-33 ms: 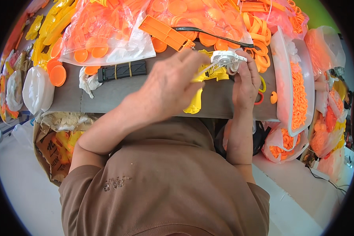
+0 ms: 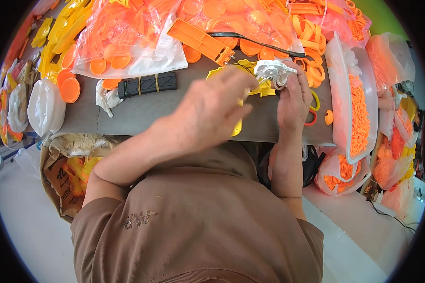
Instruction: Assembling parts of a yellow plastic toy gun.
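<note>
White plastic part [image 2: 274,71]: gripped by right hand [image 2: 295,99], unchanged | left hand [image 2: 215,106]: fingers pinched at yellow piece [image 2: 241,70], same position | 2 hands unmoved.

Clear bag of orange discs [image 2: 127,42] table's far-left, brown printed sack [image 2: 63,177] below

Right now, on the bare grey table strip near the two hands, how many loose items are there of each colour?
White plastic gear-like part, held by right hand: 1
Yellow plastic piece under left hand: 1
Black ribbed bar: 1
Long orange ribbed plastic bar: 1
Small orange cap: 1
Total: 5
</note>
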